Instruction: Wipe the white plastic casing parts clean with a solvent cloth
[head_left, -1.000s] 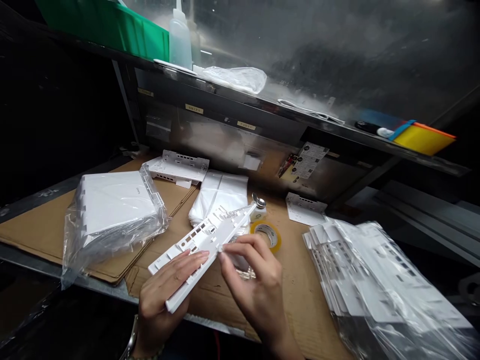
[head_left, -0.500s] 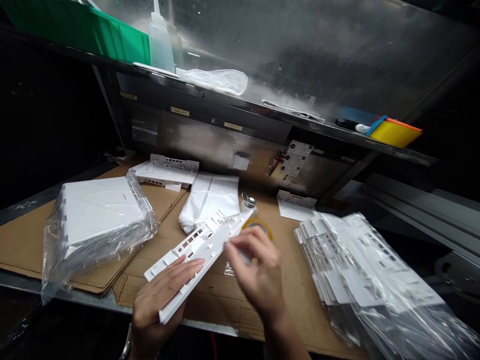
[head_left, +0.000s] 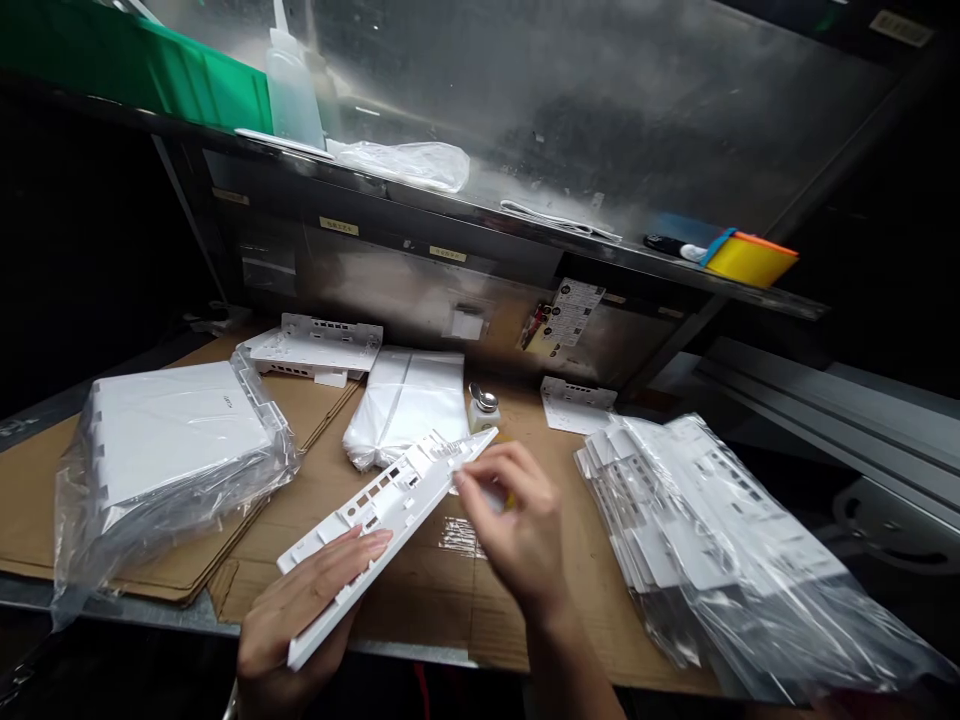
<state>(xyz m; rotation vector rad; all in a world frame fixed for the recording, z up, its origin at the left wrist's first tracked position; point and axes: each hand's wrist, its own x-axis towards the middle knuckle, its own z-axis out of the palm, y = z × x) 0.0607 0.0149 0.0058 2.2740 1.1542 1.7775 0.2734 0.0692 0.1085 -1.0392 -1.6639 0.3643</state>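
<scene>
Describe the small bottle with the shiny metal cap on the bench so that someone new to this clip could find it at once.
Start at the cardboard sheet covering the bench, then go to its back edge below the steel shelf. The small bottle stands upright just right of the folded white bags, beyond the right hand. It alone has a rounded metal cap; its neighbours are flat white plastic.

Long white slotted plastic panel (head_left: 382,515), tilted diagonally above the cardboard, near end low.
</scene>
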